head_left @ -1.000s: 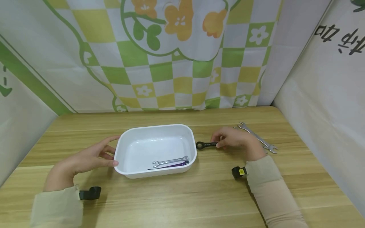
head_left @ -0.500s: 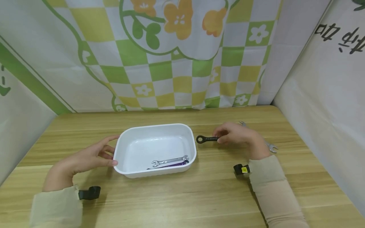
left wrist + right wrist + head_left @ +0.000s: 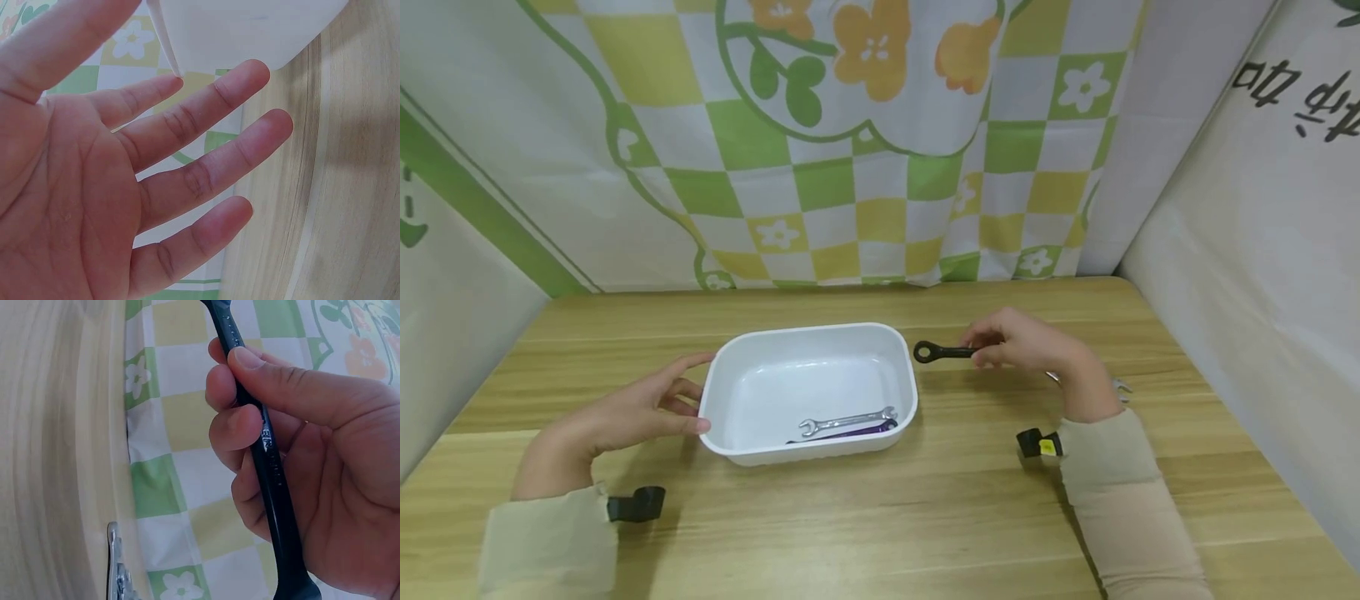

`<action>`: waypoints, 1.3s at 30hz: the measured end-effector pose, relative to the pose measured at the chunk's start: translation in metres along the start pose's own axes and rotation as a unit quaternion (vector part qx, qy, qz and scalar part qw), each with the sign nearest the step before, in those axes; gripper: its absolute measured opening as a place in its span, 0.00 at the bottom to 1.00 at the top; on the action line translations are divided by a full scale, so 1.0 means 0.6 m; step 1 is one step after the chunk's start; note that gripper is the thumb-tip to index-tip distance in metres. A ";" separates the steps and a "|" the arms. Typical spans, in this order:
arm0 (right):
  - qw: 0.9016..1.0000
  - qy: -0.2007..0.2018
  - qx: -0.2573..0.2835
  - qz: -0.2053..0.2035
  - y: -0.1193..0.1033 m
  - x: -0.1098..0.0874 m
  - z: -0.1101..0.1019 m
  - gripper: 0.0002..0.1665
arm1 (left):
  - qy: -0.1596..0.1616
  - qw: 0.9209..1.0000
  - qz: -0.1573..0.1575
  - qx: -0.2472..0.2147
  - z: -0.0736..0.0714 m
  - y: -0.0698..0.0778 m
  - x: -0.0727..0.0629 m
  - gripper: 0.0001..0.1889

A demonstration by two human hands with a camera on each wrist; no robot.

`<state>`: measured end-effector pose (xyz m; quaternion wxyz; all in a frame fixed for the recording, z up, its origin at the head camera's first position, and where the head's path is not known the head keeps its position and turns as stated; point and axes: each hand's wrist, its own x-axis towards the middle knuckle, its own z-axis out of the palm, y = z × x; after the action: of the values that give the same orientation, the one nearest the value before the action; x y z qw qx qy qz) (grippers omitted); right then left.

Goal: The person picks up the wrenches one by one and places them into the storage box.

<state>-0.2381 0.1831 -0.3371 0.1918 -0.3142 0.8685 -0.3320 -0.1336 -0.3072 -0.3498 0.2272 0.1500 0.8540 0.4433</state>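
- Checked cloth (image 3: 861,192) hangs behind a wooden table (image 3: 880,525), where a white tub (image 3: 820,379) holds a silver wrench (image 3: 847,422) and a purple wrench (image 3: 872,432).
- Black wrench (image 3: 943,352): just beside the tub's right rim, seemingly raised off the table. Its ring end could knock that rim if carried across too low.
- Held by its middle, it might swivel or slip if the pinch loosens.
- Right hand (image 3: 1030,343): thumb and curled fingers grasp the black handle; silver wrenches (image 3: 1122,389) lie partly hidden beyond its wrist.
- Left hand (image 3: 632,417): fingers spread, nearly straight, touching the tub's left end without clenching; so light a touch might let the tub slide if bumped.
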 end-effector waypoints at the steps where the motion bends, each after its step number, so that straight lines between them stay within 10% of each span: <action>1: 1.000 0.001 0.000 -0.002 -0.002 0.000 0.000 0.13 | 0.000 1.000 -0.001 -0.001 0.000 0.000 0.000 0.50; 39: 0.992 -0.010 -0.012 -0.126 -0.084 0.061 0.065 0.11 | -0.003 1.000 0.009 -0.013 -0.002 -0.003 -0.001 0.50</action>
<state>-0.2225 0.1110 -0.3340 0.1532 -0.4262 0.8240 -0.3404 -0.1337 -0.3094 -0.3505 0.2274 0.1560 0.8460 0.4563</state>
